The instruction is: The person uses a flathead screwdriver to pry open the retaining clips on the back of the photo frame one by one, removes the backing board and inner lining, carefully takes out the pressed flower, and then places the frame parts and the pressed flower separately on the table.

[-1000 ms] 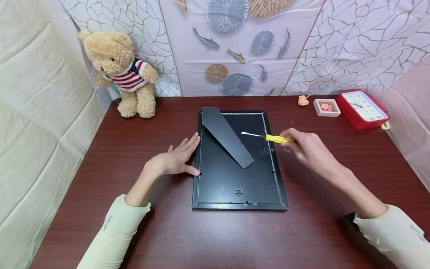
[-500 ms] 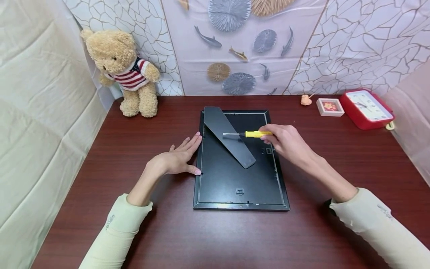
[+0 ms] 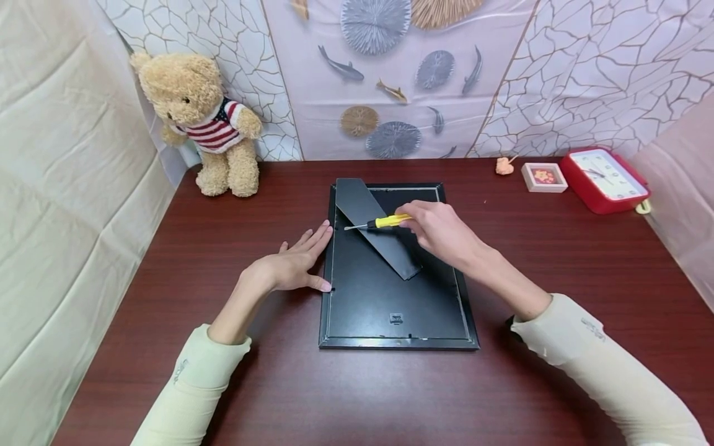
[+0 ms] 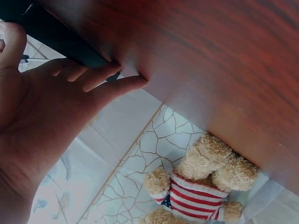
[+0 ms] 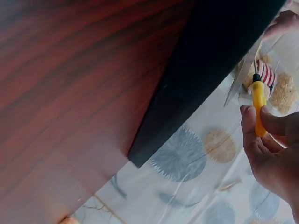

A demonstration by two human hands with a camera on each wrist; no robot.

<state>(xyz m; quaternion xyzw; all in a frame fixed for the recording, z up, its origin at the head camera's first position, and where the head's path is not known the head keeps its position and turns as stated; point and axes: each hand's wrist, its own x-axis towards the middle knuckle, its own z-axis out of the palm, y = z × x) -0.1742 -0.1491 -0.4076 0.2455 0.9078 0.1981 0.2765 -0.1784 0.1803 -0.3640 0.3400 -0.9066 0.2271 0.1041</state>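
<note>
I have the right hand [image 3: 443,235] pinching a yellow screwdriver [image 3: 386,221] over the slanting stand [image 3: 386,244] of a black picture frame [image 3: 368,310], which lies back up on the reddish-brown table [image 3: 362,396], while the left hand [image 3: 292,266], its fingers straight and spread, touches the frame's left edge.

Room nearside of frame [image 3: 424,303] — slanted stand [image 3: 387,244] atop
</note>
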